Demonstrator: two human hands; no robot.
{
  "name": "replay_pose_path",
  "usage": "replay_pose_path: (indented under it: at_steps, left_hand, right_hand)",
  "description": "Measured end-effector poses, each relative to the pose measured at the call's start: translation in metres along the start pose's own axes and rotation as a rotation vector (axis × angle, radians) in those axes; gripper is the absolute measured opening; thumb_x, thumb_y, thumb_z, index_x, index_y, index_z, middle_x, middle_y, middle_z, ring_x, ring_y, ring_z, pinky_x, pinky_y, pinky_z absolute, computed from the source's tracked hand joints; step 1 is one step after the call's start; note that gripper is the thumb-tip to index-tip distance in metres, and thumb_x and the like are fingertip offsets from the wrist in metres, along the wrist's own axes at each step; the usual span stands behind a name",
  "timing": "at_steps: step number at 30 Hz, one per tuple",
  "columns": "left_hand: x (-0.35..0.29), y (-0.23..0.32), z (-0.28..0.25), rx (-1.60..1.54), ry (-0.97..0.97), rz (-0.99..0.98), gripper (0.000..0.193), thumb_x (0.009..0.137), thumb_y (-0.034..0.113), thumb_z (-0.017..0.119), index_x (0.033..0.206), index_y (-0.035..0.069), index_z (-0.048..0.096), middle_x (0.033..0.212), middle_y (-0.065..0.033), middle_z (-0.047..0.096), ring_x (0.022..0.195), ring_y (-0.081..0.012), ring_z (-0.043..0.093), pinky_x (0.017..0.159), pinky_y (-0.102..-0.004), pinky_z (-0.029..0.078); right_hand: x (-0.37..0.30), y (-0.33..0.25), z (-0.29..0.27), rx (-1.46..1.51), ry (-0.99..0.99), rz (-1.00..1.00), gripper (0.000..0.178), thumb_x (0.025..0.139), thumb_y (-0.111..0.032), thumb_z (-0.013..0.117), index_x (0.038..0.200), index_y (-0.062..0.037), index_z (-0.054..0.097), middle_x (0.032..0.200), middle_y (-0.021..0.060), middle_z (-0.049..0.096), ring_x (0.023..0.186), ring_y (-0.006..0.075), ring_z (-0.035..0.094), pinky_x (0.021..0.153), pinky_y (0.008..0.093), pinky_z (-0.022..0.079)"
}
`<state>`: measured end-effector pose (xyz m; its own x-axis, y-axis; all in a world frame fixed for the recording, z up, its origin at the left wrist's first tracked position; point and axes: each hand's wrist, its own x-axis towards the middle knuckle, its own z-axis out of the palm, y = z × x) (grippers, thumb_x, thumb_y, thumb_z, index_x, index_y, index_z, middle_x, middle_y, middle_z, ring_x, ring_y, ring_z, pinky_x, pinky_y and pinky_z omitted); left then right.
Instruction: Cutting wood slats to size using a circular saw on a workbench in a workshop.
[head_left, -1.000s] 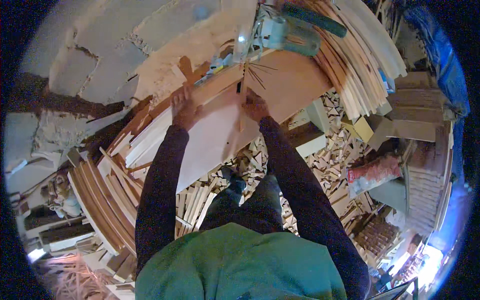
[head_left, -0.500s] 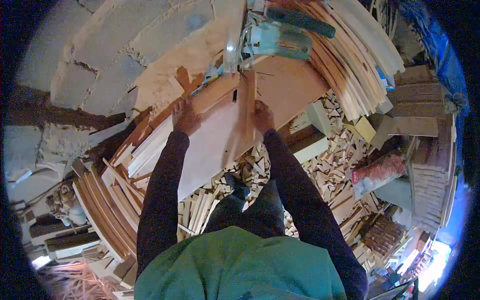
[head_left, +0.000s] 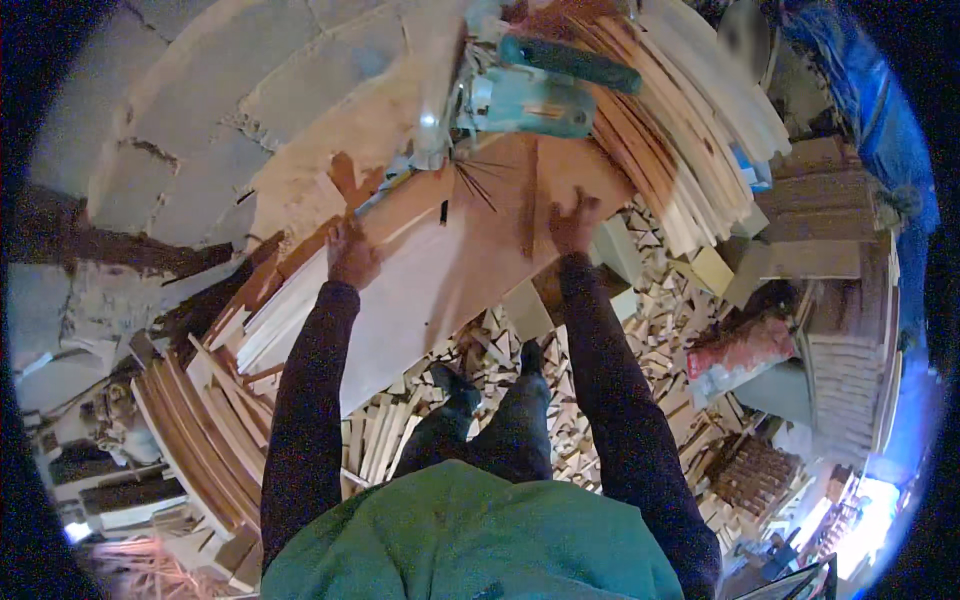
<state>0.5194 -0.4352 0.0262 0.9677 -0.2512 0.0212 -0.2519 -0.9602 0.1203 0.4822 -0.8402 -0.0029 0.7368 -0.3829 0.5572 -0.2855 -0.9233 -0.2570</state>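
My left hand (head_left: pixel 352 255) is at the left end of a reddish-brown wooden strip (head_left: pixel 405 203), its fingers bunched around the strip's end. The strip lies along the far edge of a pale, slanted worktop (head_left: pixel 400 315). My right hand (head_left: pixel 574 225) is over the worktop's right edge, thumb and fingers apart, with nothing visible in it. Left of it, a darker brown wooden piece (head_left: pixel 528 195) lies on the worktop, apart from the fingers. Beyond both hands, a teal power tool (head_left: pixel 535 103) with a rounded motor body stands at the worktop's far end. Its cutting part cannot be made out.
Long boards (head_left: pixel 690 130) are stacked at the far right. Small wooden offcuts (head_left: pixel 665 320) cover the floor around my feet. More curved-looking boards (head_left: pixel 195 430) lie at the left. A block wall (head_left: pixel 210 110) rises at the far left, and a blue tarp (head_left: pixel 860 80) hangs at the right.
My right hand has moved right, away from the brown wooden piece it was beside. My left hand remains at the strip. The whole view has shifted slightly, and my feet show more.
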Motion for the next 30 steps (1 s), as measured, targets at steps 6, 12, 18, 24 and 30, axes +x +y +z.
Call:
replay_pose_path:
  at_steps: [6, 12, 18, 24, 30]
  left_hand:
    - [-0.011, -0.006, 0.008, 0.021, 0.163, 0.074, 0.084, 0.071, 0.028, 0.067, 0.137, -0.007, 0.027, 0.131, -0.0284, 0.035, 0.122, -0.0454, 0.035, 0.102, -0.0575, 0.029]
    - [0.006, -0.013, 0.009, -0.167, 0.102, 0.155, 0.086, 0.072, 0.028, 0.069, 0.134, -0.009, 0.024, 0.124, -0.0285, 0.039, 0.112, -0.0459, 0.039, 0.092, -0.0538, 0.036]
    - [0.009, 0.004, 0.012, 0.043, 0.175, 0.13, 0.089, 0.072, 0.038, 0.065, 0.134, -0.01, 0.023, 0.122, -0.0291, 0.041, 0.112, -0.0445, 0.04, 0.091, -0.0539, 0.037]
    - [0.005, 0.002, -0.004, -0.025, 0.049, 0.071, 0.087, 0.073, 0.041, 0.065, 0.133, -0.01, 0.028, 0.13, -0.0272, 0.038, 0.116, -0.0423, 0.039, 0.094, -0.0545, 0.036]
    - [0.017, 0.02, -0.019, -0.022, -0.066, -0.074, 0.092, 0.074, 0.041, 0.067, 0.134, -0.013, 0.025, 0.126, -0.0282, 0.041, 0.115, -0.0426, 0.04, 0.095, -0.0542, 0.036]
  right_hand:
    - [0.134, -0.097, -0.195, 1.58, 0.275, 0.083, 0.035, 0.088, -0.009, 0.057, 0.121, -0.0009, 0.049, 0.121, 0.0192, 0.05, 0.115, 0.0335, 0.047, 0.101, 0.0435, 0.035]
    - [0.254, -0.116, -0.207, 0.265, 0.075, -0.823, 0.027, 0.094, -0.03, 0.051, 0.107, -0.0108, 0.064, 0.109, 0.0114, 0.061, 0.105, 0.0354, 0.053, 0.095, 0.0441, 0.041]
    - [0.254, -0.155, -0.221, 0.29, -0.471, -0.624, 0.038, 0.094, -0.042, 0.047, 0.109, -0.0121, 0.064, 0.111, 0.0101, 0.062, 0.1, 0.0334, 0.059, 0.088, 0.0421, 0.045]
    - [0.236, -0.166, -0.256, 0.365, -0.356, -0.699, 0.038, 0.093, -0.042, 0.046, 0.088, -0.0099, 0.066, 0.083, 0.0123, 0.065, 0.08, 0.0318, 0.061, 0.072, 0.0438, 0.046]
    - [0.243, -0.149, -0.232, 0.333, -0.342, -0.712, 0.042, 0.094, -0.045, 0.044, 0.096, -0.0098, 0.066, 0.089, 0.0125, 0.066, 0.086, 0.0302, 0.062, 0.073, 0.0412, 0.047]
